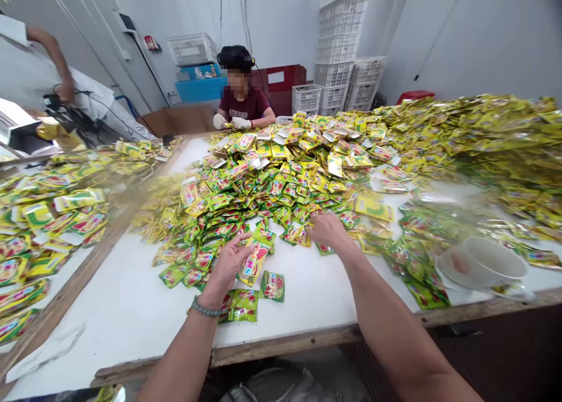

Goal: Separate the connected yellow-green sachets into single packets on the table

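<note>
My left hand (229, 263) pinches a small printed carton (253, 263), yellow and green with a fruit picture, held tilted over the white tabletop. A white flap shows at its lower end. Under and beside it lie green sachets (244, 306) with a red fruit print, and another sachet (273, 286) rests just right of them. At the near edge of the sachet heap (263, 200), my right hand (327, 229) has its fingers curled down on a yellow-green sachet (298, 234); the fingertips are partly hidden.
A white cup (483, 264) stands at the right, near the wooden table edge (316, 337). Yellow packs (496, 138) are piled at the back right, and more cartons (83, 217) lie beyond a wooden strip (83, 267). A gloved person (243, 106) sits opposite; another person stands at the left.
</note>
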Motion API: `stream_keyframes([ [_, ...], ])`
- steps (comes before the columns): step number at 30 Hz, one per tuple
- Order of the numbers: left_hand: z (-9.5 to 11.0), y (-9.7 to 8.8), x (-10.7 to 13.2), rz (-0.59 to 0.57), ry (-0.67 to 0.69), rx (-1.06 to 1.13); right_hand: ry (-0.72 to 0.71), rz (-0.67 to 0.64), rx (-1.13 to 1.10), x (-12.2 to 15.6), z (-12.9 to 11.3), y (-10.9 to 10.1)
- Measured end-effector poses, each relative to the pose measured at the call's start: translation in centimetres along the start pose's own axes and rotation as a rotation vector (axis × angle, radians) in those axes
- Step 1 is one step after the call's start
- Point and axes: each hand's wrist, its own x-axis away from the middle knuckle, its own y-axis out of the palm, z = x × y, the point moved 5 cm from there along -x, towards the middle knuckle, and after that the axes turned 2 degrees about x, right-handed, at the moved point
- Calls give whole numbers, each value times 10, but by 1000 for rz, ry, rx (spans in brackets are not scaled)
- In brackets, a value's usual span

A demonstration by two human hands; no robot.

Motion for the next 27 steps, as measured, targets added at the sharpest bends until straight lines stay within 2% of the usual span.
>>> stream_keyframes([
  [2, -1, 0, 0, 1, -6, 10, -58, 36, -84, 0, -6, -2],
  [5, -2, -1, -1, -4, -3, 22, -128, 130, -396, -2, -20, 0],
  [7, -2, -2, -3, -9, -4, 21, -116, 172, -564, -6, -28, 8],
  [10, -5, -6, -5, -10, -4, 10, -80, 191, -677, -13, -33, 21],
  [13, -7, -8, -6, -15, 1, -7, -69, 202, -785, -17, -34, 24],
  [18, -7, -2, -3, -64, 5, -38, -171, 201, -1237, -7, -45, 15],
  [20, -7, 2, -2, -91, 12, -50, -251, 174, -1222, 0, -55, 11],
  [24, -6, 3, -1, -97, 8, -87, -416, 162, -992, 12, -70, 2],
  [27, -6, 4, 0, -106, 2, -103, -444, 169, -913, 14, -71, -2],
])
